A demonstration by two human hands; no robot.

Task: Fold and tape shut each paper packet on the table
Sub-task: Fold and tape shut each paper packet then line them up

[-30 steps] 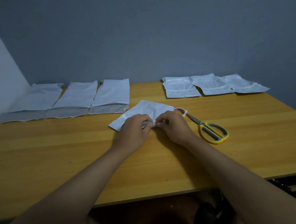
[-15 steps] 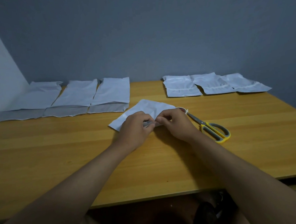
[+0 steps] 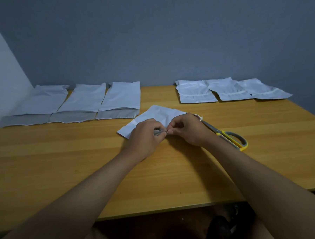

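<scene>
Paper packet (image 3: 158,114) mid-table: light, limp, easily creased; best pinched at the near folded edge, where left hand (image 3: 145,136) and right hand (image 3: 187,129) fingertips clamp together now

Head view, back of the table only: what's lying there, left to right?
Three unfolded packets in a row: first → second → third → bare table → three folded packets, slightly overlapping: first → second → third.
</scene>
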